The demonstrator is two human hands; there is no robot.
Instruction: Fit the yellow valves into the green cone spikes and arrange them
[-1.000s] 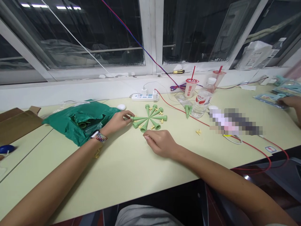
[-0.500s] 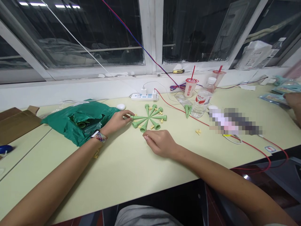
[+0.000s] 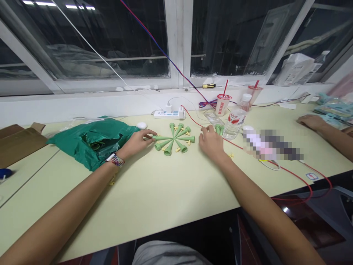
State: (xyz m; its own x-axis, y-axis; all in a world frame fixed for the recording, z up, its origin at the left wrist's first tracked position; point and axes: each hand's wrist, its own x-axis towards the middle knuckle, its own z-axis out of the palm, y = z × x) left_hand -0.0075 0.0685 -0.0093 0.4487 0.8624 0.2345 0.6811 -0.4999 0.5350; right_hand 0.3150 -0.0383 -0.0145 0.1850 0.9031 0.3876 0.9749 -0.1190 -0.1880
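Note:
Green plastic watering spikes lie in a star, narrow tips meeting at the centre, wide ends outward. Small yellow valve pieces sit beside the wide ends. My left hand has thumb and fingertips around the wide end of the leftmost spike. On the right of the star, my right hand hovers with bent, closed fingers, apart from the rightmost spike; what they hold, if anything, is hidden. Just behind it are loose green spikes, partly covered. Loose yellow pieces lie beside my right wrist.
A torn green plastic bag lies left, near a cardboard box. Behind are a power strip, a drink cup and a water bottle. A red cable crosses the right side. Another person's hand rests far right.
My right hand has moved right and slightly away from me, from the star's bottom spike to beside the loose spikes. My left hand stays put. The other person's hand has come further into view.

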